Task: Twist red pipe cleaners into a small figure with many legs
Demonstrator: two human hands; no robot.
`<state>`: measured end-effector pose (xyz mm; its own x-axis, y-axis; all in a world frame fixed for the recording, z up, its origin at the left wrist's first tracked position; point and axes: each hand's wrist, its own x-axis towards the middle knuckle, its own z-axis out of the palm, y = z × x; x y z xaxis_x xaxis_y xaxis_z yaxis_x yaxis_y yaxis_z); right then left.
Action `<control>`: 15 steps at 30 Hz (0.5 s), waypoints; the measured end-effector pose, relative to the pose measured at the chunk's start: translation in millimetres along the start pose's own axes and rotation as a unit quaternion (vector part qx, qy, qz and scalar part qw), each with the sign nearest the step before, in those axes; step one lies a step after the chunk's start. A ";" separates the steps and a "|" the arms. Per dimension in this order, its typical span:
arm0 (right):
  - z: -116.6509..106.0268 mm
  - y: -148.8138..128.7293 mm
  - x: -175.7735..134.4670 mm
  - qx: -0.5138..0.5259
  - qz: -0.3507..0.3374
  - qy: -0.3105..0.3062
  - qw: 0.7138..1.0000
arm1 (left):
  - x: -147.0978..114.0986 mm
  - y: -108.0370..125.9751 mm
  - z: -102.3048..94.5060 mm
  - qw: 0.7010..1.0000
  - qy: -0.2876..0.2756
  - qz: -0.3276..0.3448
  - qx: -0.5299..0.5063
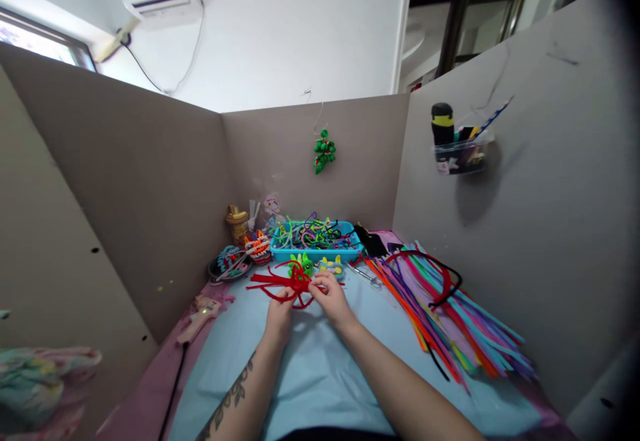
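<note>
A: Where is the work just now?

B: Between the two hands, near the middle of the table. It's a red bundle (300,285) of fuzzy stems, with straight ends sticking out to the left and loops curling above and below its centre

A: And what is each hand doing?

B: The left hand (283,295) grips the near side of the bundle, to the left of its centre. The right hand (331,297) pinches it from the other side, thumb and fingertips brought together close to the middle. Neither hand is free

A: Which step would you call this?

B: I'd judge it to be shaping: sorting or bending the stems while the gathered centre is held firm. The fingers cover the join, so I can't tell whether anything is twisted tight there

A: What does the next move call for, then?

B: A steady left grip, I'd say, and a right pinch on one stem at a time, so the neighbouring loops don't get dragged out of line

A: Anything close enough to snag?

B: The green figure (305,266) sits just behind the bundle, with the yellow-and-blue figure (330,267) beside it. The blue tray (293,255) of mixed stems stands behind both. To the right lie a silver tool (369,276) and a broad spread of coloured stems (453,317); the pink glue gun (201,319) is off to the left, well apart from the hands
</note>
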<state>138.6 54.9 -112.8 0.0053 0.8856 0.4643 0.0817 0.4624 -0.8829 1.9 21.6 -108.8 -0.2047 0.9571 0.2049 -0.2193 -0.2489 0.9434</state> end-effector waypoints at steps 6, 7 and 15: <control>1.9 0.3 -1.5 -0.012 -0.012 0.008 1.000 | -3.3 2.9 2.4 0.999 -0.034 -0.010 0.034; 1.7 1.8 -0.9 -0.005 0.000 0.001 1.000 | -3.4 2.4 2.1 0.999 -0.038 -0.012 0.035; -0.8 6.7 2.2 0.061 0.057 -0.064 0.994 | -2.9 0.0 2.0 0.995 -0.048 0.007 0.089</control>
<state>140.0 60.0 -117.6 -0.1192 0.9274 0.3545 -0.0336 0.3531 -0.9350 4.4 19.1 -108.8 -0.1124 0.9658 0.2337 -0.0434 -0.2397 0.9699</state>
